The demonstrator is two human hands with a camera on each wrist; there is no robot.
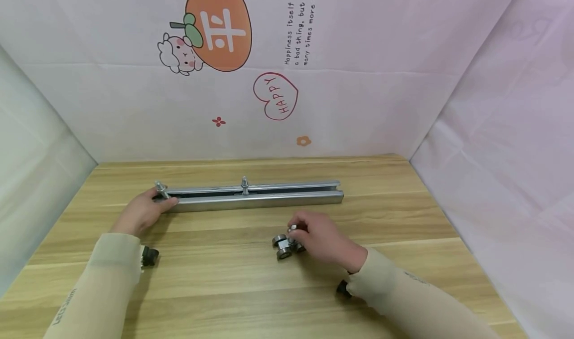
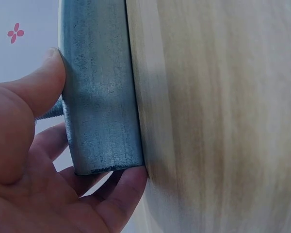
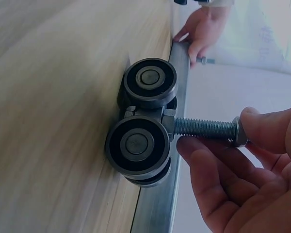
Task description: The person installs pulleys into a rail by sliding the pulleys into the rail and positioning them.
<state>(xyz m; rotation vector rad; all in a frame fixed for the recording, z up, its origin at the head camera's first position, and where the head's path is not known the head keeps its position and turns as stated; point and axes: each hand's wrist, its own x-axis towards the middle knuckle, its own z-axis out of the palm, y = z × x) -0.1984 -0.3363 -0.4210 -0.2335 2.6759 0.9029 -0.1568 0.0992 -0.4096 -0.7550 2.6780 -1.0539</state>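
A straight metal channel rail lies along the table, its slot facing up. My left hand holds its left end; in the left wrist view the thumb lies at the rail's edge and the fingers bend round the end. One threaded bolt stands out of the slot beside that hand, another bolt near the middle. In front of the rail, my right hand pinches the bolt of a four-wheeled roller trolley, close to its nut. The trolley's wheels are at the tabletop.
The wood-grain table ends at a printed white cloth behind the rail. White cloth sides close in the left and right. A small black piece sits at each cuff.
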